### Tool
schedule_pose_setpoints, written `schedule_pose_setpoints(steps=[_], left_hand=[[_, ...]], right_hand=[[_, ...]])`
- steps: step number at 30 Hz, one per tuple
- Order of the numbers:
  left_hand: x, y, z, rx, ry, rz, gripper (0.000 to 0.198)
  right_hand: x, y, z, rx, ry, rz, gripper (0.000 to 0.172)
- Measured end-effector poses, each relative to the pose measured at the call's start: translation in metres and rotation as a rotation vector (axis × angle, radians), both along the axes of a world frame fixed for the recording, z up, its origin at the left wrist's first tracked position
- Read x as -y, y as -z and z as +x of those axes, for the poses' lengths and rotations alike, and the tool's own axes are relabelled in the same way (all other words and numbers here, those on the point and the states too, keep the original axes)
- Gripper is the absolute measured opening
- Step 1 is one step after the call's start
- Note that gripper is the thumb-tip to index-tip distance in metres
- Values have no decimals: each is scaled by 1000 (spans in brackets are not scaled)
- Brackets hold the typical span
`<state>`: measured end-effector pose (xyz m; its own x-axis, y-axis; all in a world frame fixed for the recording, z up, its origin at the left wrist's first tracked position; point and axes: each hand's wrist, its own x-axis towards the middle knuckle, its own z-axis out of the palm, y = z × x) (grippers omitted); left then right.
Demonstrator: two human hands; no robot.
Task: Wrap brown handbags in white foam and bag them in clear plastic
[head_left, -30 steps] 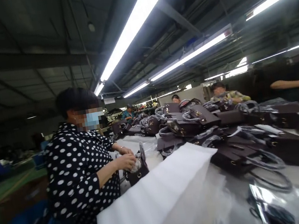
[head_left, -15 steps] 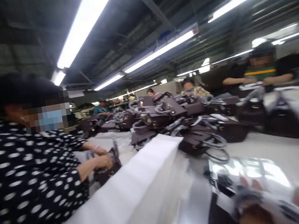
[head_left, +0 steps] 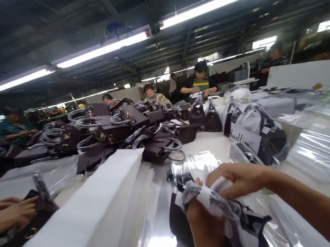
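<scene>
A dark brown handbag (head_left: 179,222) lies in front of me, low in the view. Its handles (head_left: 192,190) are covered in clear plastic wrap. My left hand (head_left: 205,222) is closed round these wrapped handles. My right hand (head_left: 237,179) reaches in from the right, its fingers bent over white wrapping (head_left: 222,184) beside the handle. Its fingertips are partly hidden. A black-and-white patterned cloth strip (head_left: 246,215) hangs along the bag's right side. Under the bag lie glossy clear plastic sheets (head_left: 159,242).
A long white foam sheet stack (head_left: 81,213) runs along my left. Several brown handbags (head_left: 109,128) are heaped beyond it. Bagged handbags (head_left: 254,129) and clear plastic bags (head_left: 324,151) sit at right. A co-worker's hands (head_left: 12,214) handle a bag at far left.
My view has swung to the right, and the left co-worker is now mostly out of frame. Both my hands, blurred at the lower right before, now show clearly on the handbag.
</scene>
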<state>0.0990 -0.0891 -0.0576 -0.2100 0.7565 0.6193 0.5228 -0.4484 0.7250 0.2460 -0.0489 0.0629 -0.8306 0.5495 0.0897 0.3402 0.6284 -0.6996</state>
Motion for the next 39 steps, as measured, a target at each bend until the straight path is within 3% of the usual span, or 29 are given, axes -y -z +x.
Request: schedule_pose_setpoints(steps=[3, 5, 8, 13, 17, 20, 27, 31, 36, 39], left_hand=[[0, 1, 2, -34, -9, 78, 30], [2, -2, 2, -48, 26, 105, 26], [7, -5, -1, -40, 62, 54, 29], [16, -5, -12, -93, 28, 93, 31], [19, -1, -23, -195, 29, 338, 27], [20, 5, -32, -244, 105, 474, 32], [27, 12, -57, -310, 324, 560, 28], [30, 3, -68, -333, 452, 594, 17], [40, -19, -61, -93, 309, 401, 20], [55, -27, -62, -45, 324, 470, 13]], right_hand=[[28, -6, 11, -151, 469, 330, 26], [51, 0, 7, -209, 646, 513, 31], [73, 22, -10, -169, 657, 655, 40], [72, 53, -24, -210, 718, 758, 20], [69, 53, -23, -253, 725, 748, 15], [69, 52, -25, -263, 737, 735, 15], [62, 60, -30, -298, 796, 861, 19], [59, 62, -33, -298, 804, 896, 22], [56, 64, -38, -340, 782, 940, 24], [54, 66, -40, -337, 784, 960, 27]])
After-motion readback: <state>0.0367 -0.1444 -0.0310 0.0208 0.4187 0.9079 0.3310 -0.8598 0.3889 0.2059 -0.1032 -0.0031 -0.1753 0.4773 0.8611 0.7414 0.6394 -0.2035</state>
